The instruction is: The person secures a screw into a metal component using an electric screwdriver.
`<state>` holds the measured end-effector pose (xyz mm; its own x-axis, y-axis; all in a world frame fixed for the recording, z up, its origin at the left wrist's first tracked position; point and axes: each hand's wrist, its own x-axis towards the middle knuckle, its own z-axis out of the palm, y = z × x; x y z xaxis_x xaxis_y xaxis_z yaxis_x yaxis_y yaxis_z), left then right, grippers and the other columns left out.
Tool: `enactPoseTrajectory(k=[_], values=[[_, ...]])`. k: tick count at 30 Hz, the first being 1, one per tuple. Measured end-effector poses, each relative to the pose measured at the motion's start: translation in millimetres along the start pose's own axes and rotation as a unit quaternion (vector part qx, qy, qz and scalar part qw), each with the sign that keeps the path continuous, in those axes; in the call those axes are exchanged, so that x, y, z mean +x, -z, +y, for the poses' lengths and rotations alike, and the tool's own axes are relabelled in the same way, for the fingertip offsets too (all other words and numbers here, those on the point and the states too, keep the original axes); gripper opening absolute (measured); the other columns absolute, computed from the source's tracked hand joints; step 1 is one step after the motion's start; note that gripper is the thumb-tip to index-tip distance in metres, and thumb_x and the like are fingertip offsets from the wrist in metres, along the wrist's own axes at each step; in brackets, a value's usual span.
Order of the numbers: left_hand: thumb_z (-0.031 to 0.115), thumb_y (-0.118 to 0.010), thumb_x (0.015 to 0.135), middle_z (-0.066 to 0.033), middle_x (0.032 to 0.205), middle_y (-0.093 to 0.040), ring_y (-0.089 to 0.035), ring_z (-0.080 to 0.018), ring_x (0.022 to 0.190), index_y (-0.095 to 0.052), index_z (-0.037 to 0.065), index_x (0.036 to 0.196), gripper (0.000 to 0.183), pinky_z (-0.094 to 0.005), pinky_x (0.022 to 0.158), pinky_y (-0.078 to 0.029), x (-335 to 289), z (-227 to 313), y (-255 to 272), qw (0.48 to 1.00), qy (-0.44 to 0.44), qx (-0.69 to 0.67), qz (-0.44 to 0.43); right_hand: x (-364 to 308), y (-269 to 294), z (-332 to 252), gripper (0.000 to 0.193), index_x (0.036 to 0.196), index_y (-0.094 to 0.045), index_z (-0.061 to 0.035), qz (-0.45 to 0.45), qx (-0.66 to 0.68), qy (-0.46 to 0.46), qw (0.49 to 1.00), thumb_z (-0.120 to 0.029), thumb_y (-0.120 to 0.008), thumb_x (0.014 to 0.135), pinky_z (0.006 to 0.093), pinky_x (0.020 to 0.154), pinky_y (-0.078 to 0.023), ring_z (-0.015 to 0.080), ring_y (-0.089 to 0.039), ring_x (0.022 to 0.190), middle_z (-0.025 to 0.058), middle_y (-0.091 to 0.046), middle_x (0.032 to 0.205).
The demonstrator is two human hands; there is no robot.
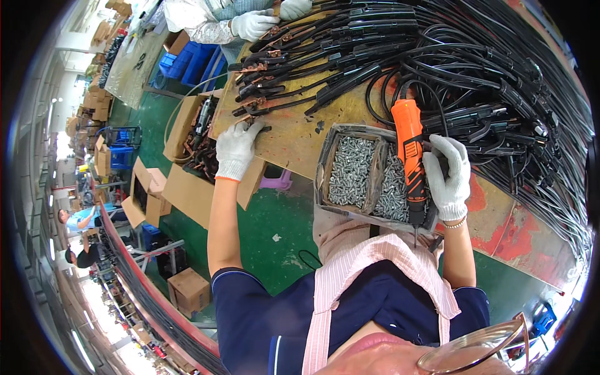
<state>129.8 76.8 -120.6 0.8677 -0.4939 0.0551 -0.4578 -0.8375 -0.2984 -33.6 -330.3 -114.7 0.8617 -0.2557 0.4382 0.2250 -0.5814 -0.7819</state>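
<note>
My left hand [236,150], in a white knit glove, is at the left edge of the worktable, fingers closed around a small black and copper-coloured part [266,129]; the fingers hide most of it. My right hand [449,178], also gloved, is beside an orange and black electric screwdriver [409,140], its fingers apart and curved near the tool's side. Whether they touch it I cannot tell. The screwdriver points its bit toward me, over a divided tray [324,164]. Small silver screws [353,169] fill both compartments.
Black cables with copper-ended clamps [350,47] cover the back of the worktable [294,144]. A cardboard box [187,150] of similar parts is at the left edge. Across the table, a co-worker's gloved hand [255,25] is near the clamps. Blue crates [187,62] are beyond.
</note>
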Motion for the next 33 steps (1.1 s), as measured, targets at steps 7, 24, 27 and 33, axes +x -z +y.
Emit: enactPoseTrajectory(k=[7, 24, 27, 33], values=[[0.027, -0.072, 0.076, -0.0059, 0.09, -0.065, -0.063, -0.0253, 0.09, -0.069, 0.02, 0.099, 0.025, -0.0406, 0.074, -0.052, 9.6, 1.6, 31.3, 0.999, -0.006, 0.025, -0.03, 36.0, 6.0, -34.8, 0.035, 0.112, -0.065, -0.0059, -0.035, -0.043, 0.092, 0.994, 0.001, -0.072, 0.078, 0.0313, 0.076, -0.051, 0.0211, -0.062, 0.084, 0.0107, -0.063, 0.104], [0.025, -0.062, 0.083, -0.0139, 0.087, -0.068, -0.062, -0.0347, 0.078, -0.071, 0.009, 0.096, 0.022, -0.0433, 0.072, -0.049, -29.1, 7.5, 98.0, 0.934, 0.057, -0.34, 0.099, 150.6, -150.6, -33.7, 0.014, 0.095, -0.063, -0.0193, -0.297, -0.31, 0.441, 0.789, -0.026, -0.064, 0.082, 0.0355, 0.088, -0.046, 0.0219, -0.065, 0.089, 0.0017, -0.064, 0.083], [0.017, -0.06, 0.084, -0.0187, 0.087, -0.066, -0.063, -0.0321, 0.082, -0.066, -0.003, 0.103, 0.028, -0.0379, 0.074, -0.048, -33.4, 12.2, 98.3, 0.897, 0.094, -0.427, 0.065, 132.6, -165.4, -74.0, 0.024, 0.106, -0.062, -0.0238, -0.312, -0.276, 0.449, 0.791, -0.027, -0.065, 0.082, 0.0377, 0.088, -0.047, 0.0212, -0.063, 0.094, 0.0032, -0.062, 0.089], [0.018, -0.062, 0.083, -0.0183, 0.084, -0.066, -0.064, -0.0314, 0.078, -0.069, 0.001, 0.102, 0.027, -0.0374, 0.071, -0.049, -33.2, 18.7, 117.2, 0.882, 0.132, -0.451, 0.034, 139.9, -144.9, -92.5, 0.039, 0.114, -0.06, -0.0306, -0.298, -0.248, 0.451, 0.804, -0.031, -0.072, 0.077, 0.0371, 0.09, -0.046, 0.0206, -0.062, 0.087, -0.0017, -0.062, 0.087]])
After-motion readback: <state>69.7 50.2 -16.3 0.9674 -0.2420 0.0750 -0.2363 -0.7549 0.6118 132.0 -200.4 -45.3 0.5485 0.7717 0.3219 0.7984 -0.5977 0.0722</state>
